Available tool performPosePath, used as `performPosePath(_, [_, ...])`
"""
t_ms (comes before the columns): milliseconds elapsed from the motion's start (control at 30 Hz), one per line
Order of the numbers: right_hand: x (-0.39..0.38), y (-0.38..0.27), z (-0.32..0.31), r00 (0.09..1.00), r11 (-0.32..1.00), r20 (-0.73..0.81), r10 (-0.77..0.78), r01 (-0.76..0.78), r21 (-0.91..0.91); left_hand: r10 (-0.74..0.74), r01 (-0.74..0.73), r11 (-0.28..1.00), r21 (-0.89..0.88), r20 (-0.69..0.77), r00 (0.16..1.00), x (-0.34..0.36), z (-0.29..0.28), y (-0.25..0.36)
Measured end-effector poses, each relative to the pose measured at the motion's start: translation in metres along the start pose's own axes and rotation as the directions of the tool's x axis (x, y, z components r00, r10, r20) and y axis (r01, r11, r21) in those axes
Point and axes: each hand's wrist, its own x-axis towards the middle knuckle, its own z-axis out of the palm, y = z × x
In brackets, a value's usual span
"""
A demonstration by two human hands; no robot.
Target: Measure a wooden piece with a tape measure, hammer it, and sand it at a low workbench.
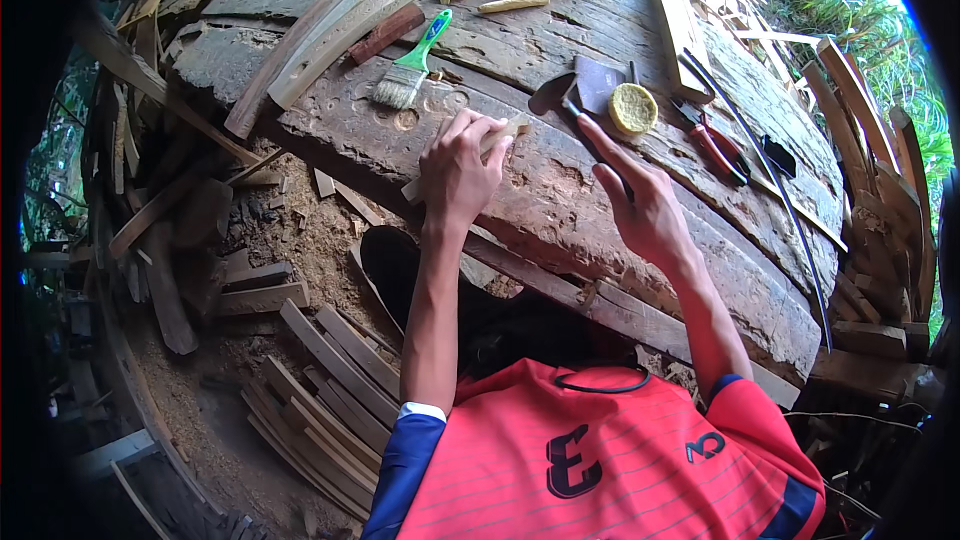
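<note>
You have the small wood piece point(516, 127) in your left hand point(462, 165), just right of the green-handled paintbrush point(412, 65) and nearer to you than it is. Your left fingers curl closely around the wood, leaving only its two ends showing. Your right hand point(645, 205) is farther right of the brush, its fingers wrapped about the grip of a dark-handled tool point(605, 150), the forefinger lying along it.

The work looks underway rather than done — you have both wood and tool in hand, but the tool's head appears just beside the wood, not on it. Your hand covers most of the piece, so you cannot tell from this view how much is finished or left. Beyond the brush and to its left, curved wooden pieces point(345, 35) lie on the tabletop point(570, 205) — whether they are finished or waiting, you cannot tell.
</note>
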Motion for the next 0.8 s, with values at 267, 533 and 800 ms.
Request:
performPosePath(267, [0.009,0.011,-0.005,0.986,0.990,-0.084,-0.142,0.140,-0.026,-0.042,0.042,0.999,-0.002,0.037,0.998,0.002,0.004,0.004])
performPosePath(533, [0.011,0.004,-0.002,0.962,0.977,-0.171,-0.211,0.203,-0.066,-0.069,0.069,0.998,-0.001,0.034,0.997,0.003,0.004,0.005])
performPosePath(800, [0.008,0.012,-0.006,0.960,0.971,-0.157,-0.232,0.219,-0.096,-0.127,0.126,0.992,0.009,0.075,0.989,0.000,0.004,0.008])
